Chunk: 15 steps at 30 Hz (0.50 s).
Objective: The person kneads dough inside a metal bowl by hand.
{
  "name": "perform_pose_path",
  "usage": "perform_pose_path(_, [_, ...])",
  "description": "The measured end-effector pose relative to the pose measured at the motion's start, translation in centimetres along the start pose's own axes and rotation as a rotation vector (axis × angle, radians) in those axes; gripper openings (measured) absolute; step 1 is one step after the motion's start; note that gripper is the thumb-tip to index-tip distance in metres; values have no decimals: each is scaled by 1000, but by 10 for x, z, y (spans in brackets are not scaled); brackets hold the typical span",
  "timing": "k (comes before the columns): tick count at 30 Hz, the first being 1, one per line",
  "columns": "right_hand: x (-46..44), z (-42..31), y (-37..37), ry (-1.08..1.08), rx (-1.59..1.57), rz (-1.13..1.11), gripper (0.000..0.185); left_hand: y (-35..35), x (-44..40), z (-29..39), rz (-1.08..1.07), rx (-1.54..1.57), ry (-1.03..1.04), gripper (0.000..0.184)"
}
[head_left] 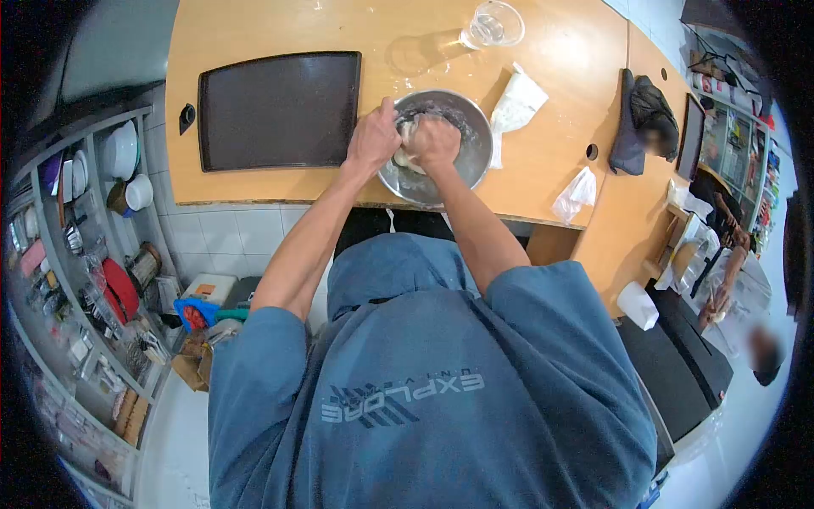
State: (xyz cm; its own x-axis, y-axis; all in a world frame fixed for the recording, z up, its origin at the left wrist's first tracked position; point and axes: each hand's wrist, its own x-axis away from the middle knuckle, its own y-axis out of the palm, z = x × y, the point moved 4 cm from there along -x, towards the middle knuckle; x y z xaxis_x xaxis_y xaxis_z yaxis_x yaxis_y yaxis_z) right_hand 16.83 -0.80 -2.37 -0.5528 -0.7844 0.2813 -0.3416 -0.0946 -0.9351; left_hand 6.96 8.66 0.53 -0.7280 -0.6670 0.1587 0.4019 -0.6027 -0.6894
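A metal mixing bowl (480, 146) stands at the front edge of the wooden table. My left hand (373, 138) is closed on its left rim, thumb pointing up. Inside the bowl, my right hand (435, 141) is balled into a fist and presses on pale dough (409, 159). Part of the dough is hidden under that fist. Whitish flour or dough smears coat the bowl's inner wall. Right of the bowl lies a white plastic bag (519, 100), seemingly of flour, touching or nearly touching the rim.
A dark baking tray (280, 110) lies left of the bowl. A clear glass cup (492, 25) stands behind it. A small plastic bag (577, 195) rests near the table's right front edge. Shelves of kitchenware (85, 254) line the left. Another person (721, 263) is at far right.
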Motion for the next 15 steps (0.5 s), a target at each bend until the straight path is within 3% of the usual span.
perform_pose_path(4, [-8,-2,-15,63,2,-137,38,2,4,-3,17,-31,-54,17])
perform_pose_path(7, [-14,4,-34,-26,-126,-258,42,2,6,-3,-6,-41,-92,17])
perform_pose_path(8, [-15,12,-34,99,-258,-347,49,1,5,-2,1,-35,-78,17])
perform_pose_path(11, [-18,41,-20,-11,-592,-433,55,1,8,-1,10,-35,-49,18])
perform_pose_path(12, [-13,40,-30,-249,-673,-364,54,0,8,0,10,-47,-47,18])
perform_pose_path(15, [2,52,-36,-133,-582,-420,43,-2,7,2,28,-63,-44,18])
